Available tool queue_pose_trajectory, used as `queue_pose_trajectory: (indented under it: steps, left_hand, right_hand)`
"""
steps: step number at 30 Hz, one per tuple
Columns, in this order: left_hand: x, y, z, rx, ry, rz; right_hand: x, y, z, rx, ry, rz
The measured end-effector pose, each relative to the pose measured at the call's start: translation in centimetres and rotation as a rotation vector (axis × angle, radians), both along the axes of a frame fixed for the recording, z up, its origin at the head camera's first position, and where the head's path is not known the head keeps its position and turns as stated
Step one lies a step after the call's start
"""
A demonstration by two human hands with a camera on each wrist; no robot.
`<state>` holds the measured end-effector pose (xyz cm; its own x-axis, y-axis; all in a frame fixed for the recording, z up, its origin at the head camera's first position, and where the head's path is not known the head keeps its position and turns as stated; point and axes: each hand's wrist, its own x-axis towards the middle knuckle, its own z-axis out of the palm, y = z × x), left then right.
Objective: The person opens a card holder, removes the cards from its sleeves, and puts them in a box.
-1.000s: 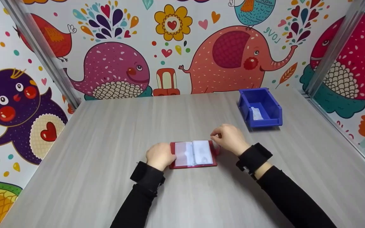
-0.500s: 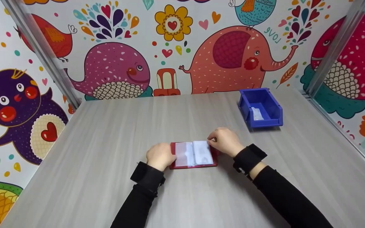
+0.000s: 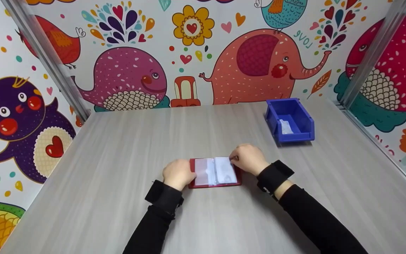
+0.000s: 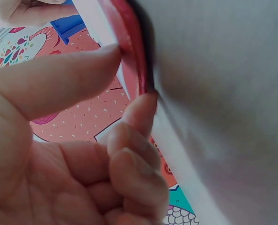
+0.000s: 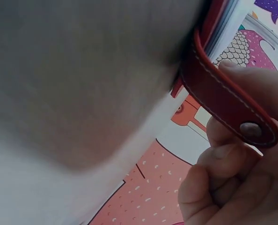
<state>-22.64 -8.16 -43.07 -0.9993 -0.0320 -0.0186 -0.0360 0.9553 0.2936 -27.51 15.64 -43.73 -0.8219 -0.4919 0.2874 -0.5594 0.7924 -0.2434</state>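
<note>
A red card holder (image 3: 204,186) lies opened out on the table, its clear plastic sleeves (image 3: 225,170) spread to both sides of the spine. At its left edge my left hand (image 3: 177,174) pinches the red cover (image 4: 133,35) between thumb and forefinger, the other fingers curled. My right hand (image 3: 249,158) is at the upper right corner of the sleeves, thumb and forefinger bent together there. In the right wrist view the thumb tip meets the sleeves' edge, and a red strap (image 5: 223,93) with a metal snap (image 5: 250,130) sticks out in front of the fingers.
A blue open-fronted bin (image 3: 289,120) stands at the back right of the wood-grain table (image 3: 136,141), with a white label or paper piece (image 3: 285,126) in it. Printed cartoon panels (image 3: 125,74) wall in the back and both sides.
My right hand has come left and slightly down, from off the right edge onto the corner of the clear sleeves. The left hand and the card holder have stayed put.
</note>
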Motion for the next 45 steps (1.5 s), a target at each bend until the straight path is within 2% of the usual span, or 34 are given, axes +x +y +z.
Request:
queue_pose_trajectory:
  steps: [12, 22, 45]
  left_hand:
    - [0.03, 0.02, 0.04, 0.001, 0.006, -0.003]
    - [-0.01, 0.07, -0.01, 0.007, 0.005, 0.000]
    - [0.02, 0.02, -0.03, 0.015, 0.018, -0.001]
  right_hand:
    - [0.30, -0.12, -0.25, 0.038, 0.126, 0.063]
    - [0.15, -0.07, -0.31, 0.024, 0.083, 0.090]
    - [0.36, -0.35, -0.21, -0.014, 0.058, 0.148]
